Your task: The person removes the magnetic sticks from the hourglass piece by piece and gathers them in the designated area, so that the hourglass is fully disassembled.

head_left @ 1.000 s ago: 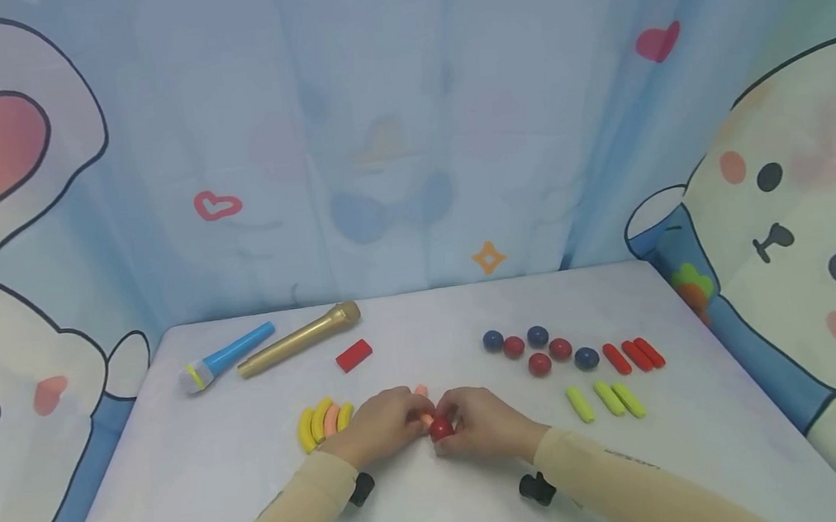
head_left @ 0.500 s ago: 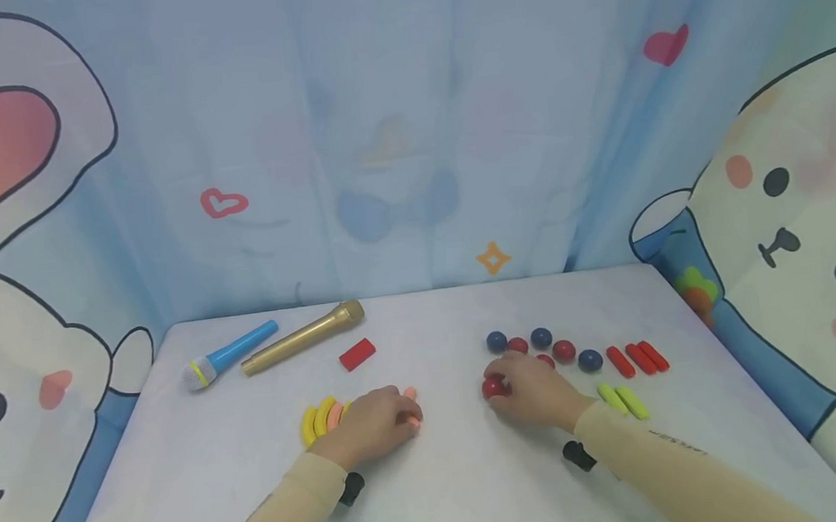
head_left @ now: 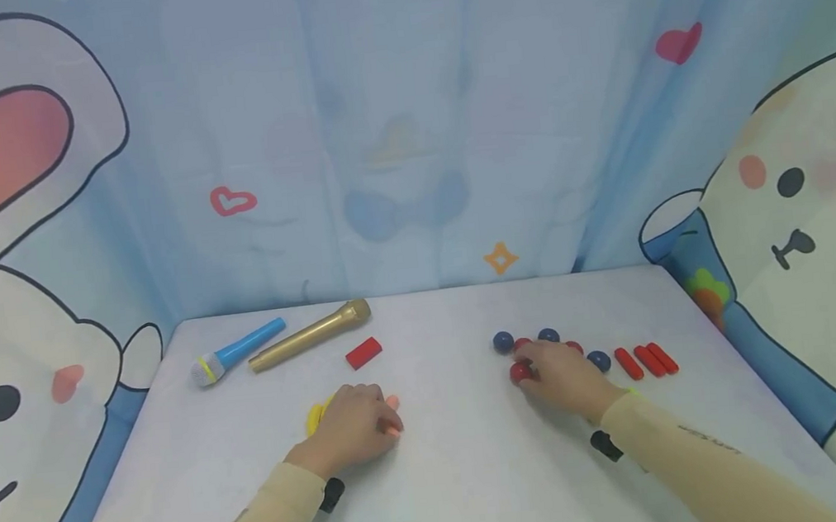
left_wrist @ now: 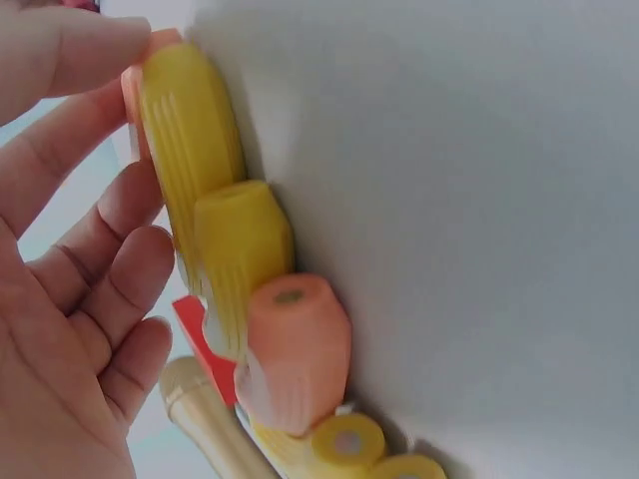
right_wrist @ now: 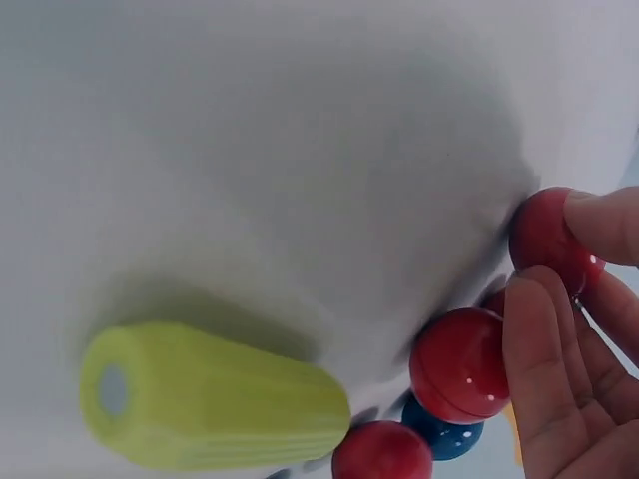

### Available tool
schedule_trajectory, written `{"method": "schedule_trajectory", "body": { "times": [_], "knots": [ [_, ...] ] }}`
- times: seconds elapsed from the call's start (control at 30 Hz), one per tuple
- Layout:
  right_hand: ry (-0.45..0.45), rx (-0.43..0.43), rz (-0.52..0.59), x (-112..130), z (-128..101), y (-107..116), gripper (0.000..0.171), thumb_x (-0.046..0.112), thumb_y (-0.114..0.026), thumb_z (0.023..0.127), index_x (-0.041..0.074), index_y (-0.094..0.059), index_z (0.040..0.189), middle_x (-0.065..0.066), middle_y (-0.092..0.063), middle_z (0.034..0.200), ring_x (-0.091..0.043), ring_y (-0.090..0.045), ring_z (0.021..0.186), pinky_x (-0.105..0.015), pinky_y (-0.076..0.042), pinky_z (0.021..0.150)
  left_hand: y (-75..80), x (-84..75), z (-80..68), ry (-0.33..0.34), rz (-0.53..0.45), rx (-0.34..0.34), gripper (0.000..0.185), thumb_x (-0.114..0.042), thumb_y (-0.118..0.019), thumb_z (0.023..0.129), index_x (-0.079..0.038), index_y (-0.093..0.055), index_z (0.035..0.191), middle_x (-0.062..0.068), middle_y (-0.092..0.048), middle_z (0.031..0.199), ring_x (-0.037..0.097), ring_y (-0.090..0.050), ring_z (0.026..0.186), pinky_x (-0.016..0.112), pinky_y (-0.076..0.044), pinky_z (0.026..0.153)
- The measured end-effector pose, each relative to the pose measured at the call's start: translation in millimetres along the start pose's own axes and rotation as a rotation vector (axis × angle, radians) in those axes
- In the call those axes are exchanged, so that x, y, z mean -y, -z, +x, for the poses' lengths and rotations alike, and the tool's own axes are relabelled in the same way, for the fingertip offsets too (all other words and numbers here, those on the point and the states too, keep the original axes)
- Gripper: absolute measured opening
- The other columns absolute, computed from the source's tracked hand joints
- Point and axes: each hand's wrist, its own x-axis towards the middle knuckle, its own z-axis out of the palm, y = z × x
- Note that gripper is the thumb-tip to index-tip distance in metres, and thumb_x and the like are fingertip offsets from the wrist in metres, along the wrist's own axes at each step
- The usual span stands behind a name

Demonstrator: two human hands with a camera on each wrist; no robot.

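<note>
In the head view my left hand (head_left: 353,424) is at the left of the table and pinches a salmon-pink curved toy banana (head_left: 392,402). The left wrist view shows thumb and fingers on that pink piece (left_wrist: 138,110), which lies against a yellow toy banana (left_wrist: 195,130). Further along the row come another yellow one (left_wrist: 245,249), a second pink one (left_wrist: 300,349) and more yellow ends. My right hand (head_left: 566,376) pinches a red ball (head_left: 521,372) between thumb and fingers, resting at the table. Beside it in the right wrist view sits another red ball (right_wrist: 459,364).
Dark blue balls (head_left: 503,342) and red balls cluster around my right hand. Red sticks (head_left: 628,364) lie to their right. A lime-green stick (right_wrist: 215,399) lies near the right wrist. Further back are a blue toy microphone (head_left: 246,345), a gold microphone (head_left: 312,335) and a red block (head_left: 363,353).
My right hand has carried the red ball from beside the left hand rightward to the other balls. My left hand has moved left with the pink toy banana, up to the row.
</note>
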Motion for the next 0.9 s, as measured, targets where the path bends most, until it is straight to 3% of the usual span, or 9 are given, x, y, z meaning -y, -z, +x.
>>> {"method": "schedule_trajectory", "body": {
  "times": [0.2,0.43,0.73,0.9],
  "knots": [
    [-0.013,-0.016,-0.007,-6,-1,1,0.043,0.016,-0.082,0.083,0.009,-0.067,0.123,-0.006,-0.063,0.106,-0.024,-0.061,0.094,-0.044,-0.056,0.083,3.3,3.1,-2.8,-0.008,0.013,-0.013,0.007,-0.028,-0.079,0.083,-0.028,-0.081,0.09,-0.012,-0.047,0.079,0.009,-0.045,0.076,0.03,-0.039,0.074],
    [-0.007,0.0,0.007,-18,-2,8,0.044,0.021,-0.082,0.084,0.013,-0.068,0.126,0.001,-0.066,0.098,-0.022,-0.061,0.091,-0.041,-0.056,0.079,7.1,6.0,-6.3,0.0,-0.063,-0.035,0.009,-0.023,-0.081,0.082,-0.025,-0.081,0.091,-0.007,-0.053,0.092,0.012,-0.051,0.083,0.03,-0.048,0.076],
    [0.023,0.019,0.037,-29,1,12,0.033,0.022,-0.083,0.083,0.019,-0.072,0.114,0.003,-0.067,0.101,-0.02,-0.063,0.095,-0.043,-0.055,0.083,6.6,9.6,-6.2,0.07,-0.102,0.033,0.011,-0.027,-0.079,0.085,-0.027,-0.081,0.096,-0.003,-0.058,0.112,0.016,-0.054,0.1,0.036,-0.051,0.088],
    [0.03,0.016,0.038,-31,4,11,0.033,0.021,-0.083,0.083,0.017,-0.072,0.113,0.002,-0.067,0.103,-0.022,-0.064,0.097,-0.044,-0.055,0.084,5.8,12.8,-7.6,0.087,-0.104,0.048,0.012,-0.027,-0.079,0.084,-0.027,-0.081,0.096,-0.002,-0.059,0.113,0.017,-0.055,0.1,0.038,-0.051,0.088]
  ]
}}
